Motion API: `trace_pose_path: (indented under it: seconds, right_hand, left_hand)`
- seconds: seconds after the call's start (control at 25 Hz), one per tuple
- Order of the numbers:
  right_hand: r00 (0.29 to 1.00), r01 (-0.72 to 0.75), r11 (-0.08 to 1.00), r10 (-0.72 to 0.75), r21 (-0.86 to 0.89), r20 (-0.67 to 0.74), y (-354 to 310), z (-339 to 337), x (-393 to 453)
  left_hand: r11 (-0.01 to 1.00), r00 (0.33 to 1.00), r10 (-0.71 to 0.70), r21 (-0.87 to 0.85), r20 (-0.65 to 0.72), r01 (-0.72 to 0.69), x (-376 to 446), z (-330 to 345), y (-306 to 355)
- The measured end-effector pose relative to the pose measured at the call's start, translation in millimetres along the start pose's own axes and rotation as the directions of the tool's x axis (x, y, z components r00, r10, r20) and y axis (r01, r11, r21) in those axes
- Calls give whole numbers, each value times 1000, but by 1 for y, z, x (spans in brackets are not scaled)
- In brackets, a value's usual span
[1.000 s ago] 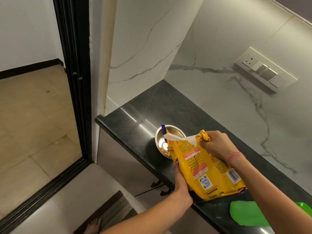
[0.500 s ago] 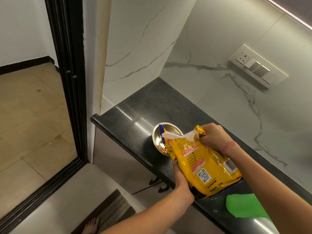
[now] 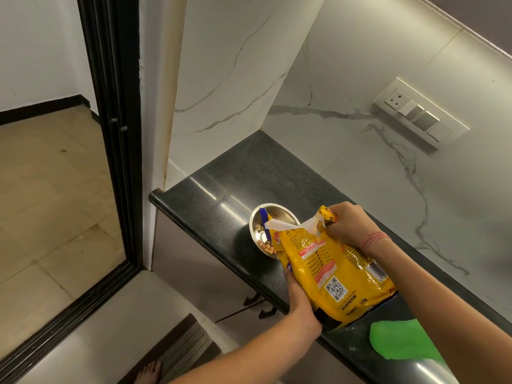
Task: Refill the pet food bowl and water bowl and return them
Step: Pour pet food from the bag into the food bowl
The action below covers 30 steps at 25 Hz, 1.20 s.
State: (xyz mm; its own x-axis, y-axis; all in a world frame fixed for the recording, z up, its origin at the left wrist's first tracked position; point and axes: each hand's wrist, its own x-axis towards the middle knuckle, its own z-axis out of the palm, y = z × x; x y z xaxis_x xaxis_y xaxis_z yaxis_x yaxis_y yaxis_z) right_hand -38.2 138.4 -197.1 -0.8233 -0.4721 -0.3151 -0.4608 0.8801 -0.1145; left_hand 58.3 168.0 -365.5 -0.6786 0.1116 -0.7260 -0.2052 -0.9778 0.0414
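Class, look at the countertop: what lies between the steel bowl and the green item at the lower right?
In the head view, the tilted yellow pet food bag lies between the steel bowl and the green item, held by the left hand and right hand.

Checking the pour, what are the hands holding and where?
Both hold the yellow pet food bag: right hand pinches its torn top corner, left hand supports its lower side.

One head-worn view looks steeply down, close over the black counter edge.
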Motion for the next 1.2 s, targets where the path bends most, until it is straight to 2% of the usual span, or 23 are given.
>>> trace_pose_path:
  seconds: [0.36,1.2]
  right_hand:
    - [999,-11,1000,11,-10,-41,-5,0,-2]
    - [997,30,1000,-30,-2,-67,2,-1,-8]
  left_hand:
    - [1000,998,14,-10,69,-13,-2,1,-4]
    - [1000,997,18,21,71,-19,-4,2,-8]
